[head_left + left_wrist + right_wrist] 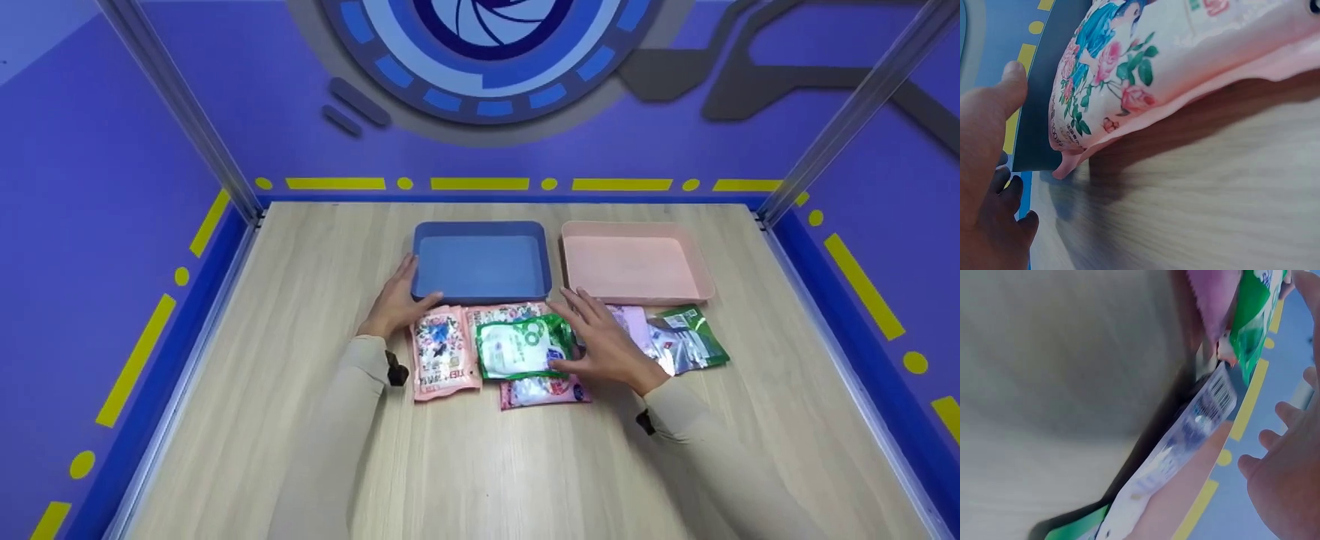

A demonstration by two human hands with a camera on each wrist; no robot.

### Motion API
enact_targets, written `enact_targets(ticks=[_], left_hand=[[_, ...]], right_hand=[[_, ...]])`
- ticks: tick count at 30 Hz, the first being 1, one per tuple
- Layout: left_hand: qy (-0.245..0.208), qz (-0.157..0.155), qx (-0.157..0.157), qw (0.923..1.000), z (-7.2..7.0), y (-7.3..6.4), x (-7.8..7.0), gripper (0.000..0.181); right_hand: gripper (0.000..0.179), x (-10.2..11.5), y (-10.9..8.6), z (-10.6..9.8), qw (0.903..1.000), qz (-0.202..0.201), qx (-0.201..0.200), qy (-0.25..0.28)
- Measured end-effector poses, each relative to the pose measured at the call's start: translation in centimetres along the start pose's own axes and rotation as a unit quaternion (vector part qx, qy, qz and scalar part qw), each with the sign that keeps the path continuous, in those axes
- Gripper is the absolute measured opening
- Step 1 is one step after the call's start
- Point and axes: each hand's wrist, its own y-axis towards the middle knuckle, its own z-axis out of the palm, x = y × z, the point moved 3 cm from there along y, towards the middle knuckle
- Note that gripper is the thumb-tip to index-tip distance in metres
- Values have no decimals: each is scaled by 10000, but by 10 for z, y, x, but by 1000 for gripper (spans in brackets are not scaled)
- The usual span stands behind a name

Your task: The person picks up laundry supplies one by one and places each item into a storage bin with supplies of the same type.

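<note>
In the head view my left hand (pixel 394 304) is at the left front corner of a blue tray (pixel 420 296), fingers straight along its side and thumb apart. Just right of that thumb lies a pink floral packet (pixel 442 356), large in the left wrist view. My right hand (pixel 607 349) hovers with fingers spread over the packets, its thumb overlapping the edge of a green-and-white packet (pixel 514 349). That packet lies on another pink floral packet (pixel 499 311) and a pink-purple packet (pixel 540 393). A pale purple packet (pixel 634 322) is partly hidden behind my right hand.
A pink tray (pixel 701 285) stands right of the blue one, a narrow gap between them. A green-and-silver packet (pixel 694 341) lies in front of it. Blue-purple panels with metal corner posts (pixel 187 105) enclose the wooden table (pixel 465 480) at the back and sides.
</note>
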Motion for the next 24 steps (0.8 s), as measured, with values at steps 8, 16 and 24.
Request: enact_targets(ticks=[8, 16, 24], left_hand=[[-116, 53, -51, 9999, -1, 0, -6, 91], [-178, 45, -106, 9998, -1, 0, -10, 89], [-145, 82, -163, 9997, -3, -1, -6, 89]], right_hand=[[105, 13, 7, 5, 9994, -316, 162, -10], [105, 23, 12, 12, 9976, -673, 157, -72], [105, 32, 15, 20, 9963, -818, 262, -41]])
